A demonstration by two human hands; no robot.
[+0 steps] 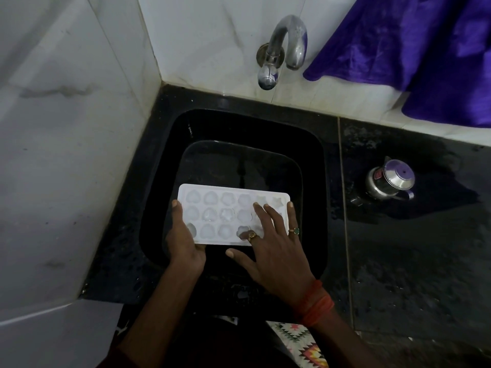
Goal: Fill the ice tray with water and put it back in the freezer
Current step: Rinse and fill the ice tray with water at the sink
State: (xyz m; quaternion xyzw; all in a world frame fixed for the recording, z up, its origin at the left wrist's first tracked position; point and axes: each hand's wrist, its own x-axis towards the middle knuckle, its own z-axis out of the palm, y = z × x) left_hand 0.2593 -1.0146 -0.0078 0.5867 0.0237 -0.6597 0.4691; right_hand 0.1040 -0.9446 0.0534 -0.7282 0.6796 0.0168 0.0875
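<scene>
Currently held: ice tray (228,205), white, kept roughly level above the sink (313,160), long side running left to right.
Tray detail: three rows of shaped cavities are seen, hearts at the left, flowers in the middle, stars at the far right. The contents look pale; water or ice cannot be told apart.
Left grip (183,235): clamped on the tray's near-left corner. The thumb is laid on top along the left edge, and the palm is wrapped around the corner from below.
Right grip (273,248): fingers apart and straight, laid flat on top of the tray's right part. The thumb is stretched out leftward, just off the near edge. Nothing is clasped.
Rings: one with a green stone (294,230) and one gold (252,235), both worn on the right grip.
Wrist: orange-red threads (316,301) are wound around the right wrist.
Sink: black, set into the corner. A second rounded outline is seen inside it; whether this is a separate tub cannot be told.
Tap (287,41): steel, curved, fixed to the far wall, its spout above the far rim of the sink and well apart from the tray.
Surface (411,261): dark stone, wet-looking, to the right of the sink.
Steel pot (390,179): small and lidded, stood upright on the surface to the right of the sink.
Purple cloth (411,49): hung against the far wall at the right.
Walls (66,128): pale marbled tile at the left and far sides.
Patterned fabric (300,341): seen at the near edge, below the right forearm.
</scene>
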